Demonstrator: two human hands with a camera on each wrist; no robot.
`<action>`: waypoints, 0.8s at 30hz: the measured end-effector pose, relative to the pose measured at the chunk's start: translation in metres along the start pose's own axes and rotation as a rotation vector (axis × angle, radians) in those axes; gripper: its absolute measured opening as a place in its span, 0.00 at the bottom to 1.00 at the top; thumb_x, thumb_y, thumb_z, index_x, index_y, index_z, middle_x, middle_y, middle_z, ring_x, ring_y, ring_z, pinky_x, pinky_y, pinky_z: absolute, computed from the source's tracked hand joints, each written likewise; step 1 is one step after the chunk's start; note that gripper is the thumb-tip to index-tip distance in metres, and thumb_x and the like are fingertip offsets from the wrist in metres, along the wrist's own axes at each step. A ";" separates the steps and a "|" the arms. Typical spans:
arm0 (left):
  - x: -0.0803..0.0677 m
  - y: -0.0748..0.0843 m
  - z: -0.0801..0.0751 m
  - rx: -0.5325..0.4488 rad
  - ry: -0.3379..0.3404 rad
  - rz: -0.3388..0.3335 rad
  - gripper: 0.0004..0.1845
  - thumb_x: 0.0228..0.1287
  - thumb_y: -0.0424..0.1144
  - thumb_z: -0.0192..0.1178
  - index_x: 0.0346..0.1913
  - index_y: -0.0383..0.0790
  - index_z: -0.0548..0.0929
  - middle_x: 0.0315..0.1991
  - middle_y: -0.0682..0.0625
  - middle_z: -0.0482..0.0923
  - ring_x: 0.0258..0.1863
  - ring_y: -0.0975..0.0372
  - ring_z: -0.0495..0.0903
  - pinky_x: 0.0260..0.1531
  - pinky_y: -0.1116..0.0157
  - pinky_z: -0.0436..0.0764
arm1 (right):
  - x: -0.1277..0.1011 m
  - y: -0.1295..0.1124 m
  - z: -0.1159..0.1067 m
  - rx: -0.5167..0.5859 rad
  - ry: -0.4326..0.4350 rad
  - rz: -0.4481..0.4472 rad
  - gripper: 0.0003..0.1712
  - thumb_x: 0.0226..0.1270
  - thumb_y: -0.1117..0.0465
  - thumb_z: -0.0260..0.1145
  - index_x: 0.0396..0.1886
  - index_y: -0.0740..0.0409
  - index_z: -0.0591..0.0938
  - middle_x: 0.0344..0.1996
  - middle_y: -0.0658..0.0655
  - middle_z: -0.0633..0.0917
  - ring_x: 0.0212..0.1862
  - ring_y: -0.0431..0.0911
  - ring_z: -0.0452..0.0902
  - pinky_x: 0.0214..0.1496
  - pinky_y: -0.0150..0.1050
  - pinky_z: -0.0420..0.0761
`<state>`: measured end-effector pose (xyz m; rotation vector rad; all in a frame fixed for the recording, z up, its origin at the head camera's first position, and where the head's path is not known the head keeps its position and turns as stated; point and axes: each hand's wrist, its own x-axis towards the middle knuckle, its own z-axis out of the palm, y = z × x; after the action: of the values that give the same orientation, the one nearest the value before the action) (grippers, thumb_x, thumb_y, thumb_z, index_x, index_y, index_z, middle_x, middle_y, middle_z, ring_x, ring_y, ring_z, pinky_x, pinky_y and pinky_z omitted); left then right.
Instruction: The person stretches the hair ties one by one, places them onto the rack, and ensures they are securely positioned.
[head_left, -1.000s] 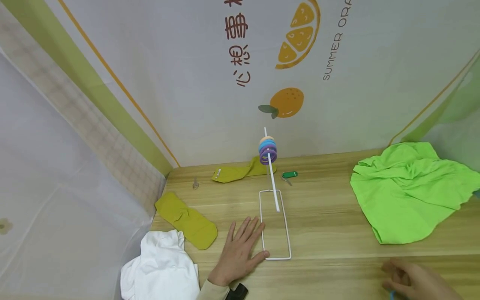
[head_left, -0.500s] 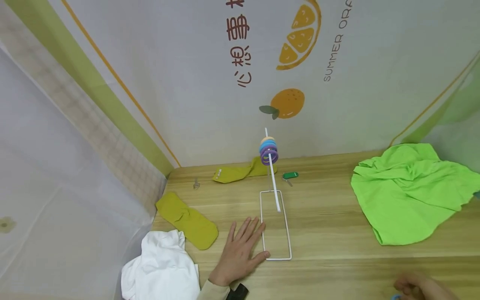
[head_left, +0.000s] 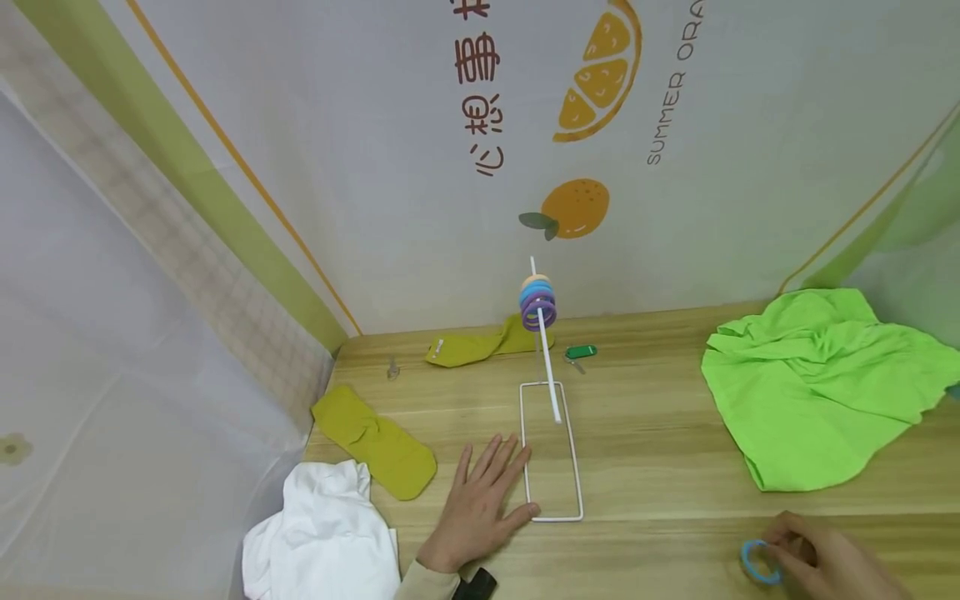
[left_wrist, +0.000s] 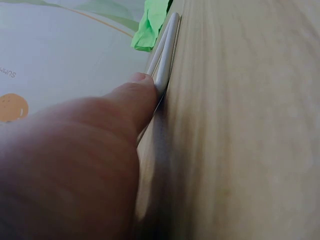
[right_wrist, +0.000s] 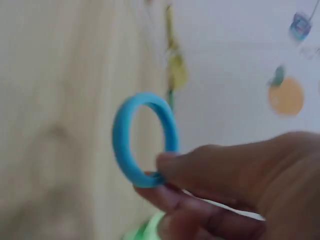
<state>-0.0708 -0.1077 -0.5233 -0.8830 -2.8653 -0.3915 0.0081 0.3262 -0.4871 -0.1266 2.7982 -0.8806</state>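
Note:
A white wire stand (head_left: 551,450) has a flat rectangular base and an upright rod carrying several stacked rings (head_left: 537,302), purple, blue and peach. My left hand (head_left: 480,498) lies flat on the wooden table (head_left: 645,433), fingers straight, thumb against the base's near left corner; the left wrist view shows the thumb (left_wrist: 135,100) touching the white wire (left_wrist: 167,45). At the bottom right my right hand (head_left: 821,562) pinches a light blue ring (head_left: 759,562) between thumb and fingers, also seen as the blue ring (right_wrist: 142,137) in the right wrist view.
Two mustard socks lie on the table, one at the left (head_left: 375,442) and one at the back (head_left: 480,343). A white cloth (head_left: 322,533) sits at the front left, a bright green cloth (head_left: 817,383) at the right, a small green tag (head_left: 581,352) near the stand.
My right hand dipped almost out of view, then came back up at the bottom right with the blue ring now plainly showing. The left hand and stand have not moved.

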 end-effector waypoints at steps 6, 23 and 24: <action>0.000 0.000 0.000 0.014 0.012 0.006 0.39 0.75 0.66 0.49 0.80 0.50 0.62 0.81 0.48 0.58 0.81 0.51 0.57 0.76 0.38 0.55 | 0.023 -0.076 -0.002 0.131 0.394 -0.386 0.17 0.57 0.71 0.77 0.33 0.43 0.84 0.22 0.32 0.77 0.20 0.25 0.64 0.19 0.23 0.64; -0.001 0.000 0.000 -0.010 0.036 0.017 0.38 0.74 0.65 0.51 0.80 0.49 0.64 0.81 0.48 0.59 0.80 0.50 0.58 0.75 0.37 0.57 | 0.070 -0.244 -0.013 0.953 0.573 -1.100 0.06 0.62 0.81 0.69 0.37 0.79 0.81 0.41 0.60 0.90 0.41 0.42 0.88 0.35 0.26 0.84; -0.001 0.000 0.000 -0.012 0.035 0.015 0.38 0.74 0.65 0.51 0.80 0.49 0.64 0.81 0.48 0.59 0.80 0.50 0.58 0.75 0.37 0.57 | 0.072 -0.245 -0.011 0.949 0.585 -1.080 0.06 0.61 0.80 0.70 0.37 0.79 0.81 0.41 0.59 0.90 0.40 0.42 0.88 0.35 0.26 0.85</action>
<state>-0.0695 -0.1083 -0.5231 -0.8905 -2.8257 -0.4181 -0.0595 0.1219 -0.3494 -1.4600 2.1899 -2.6850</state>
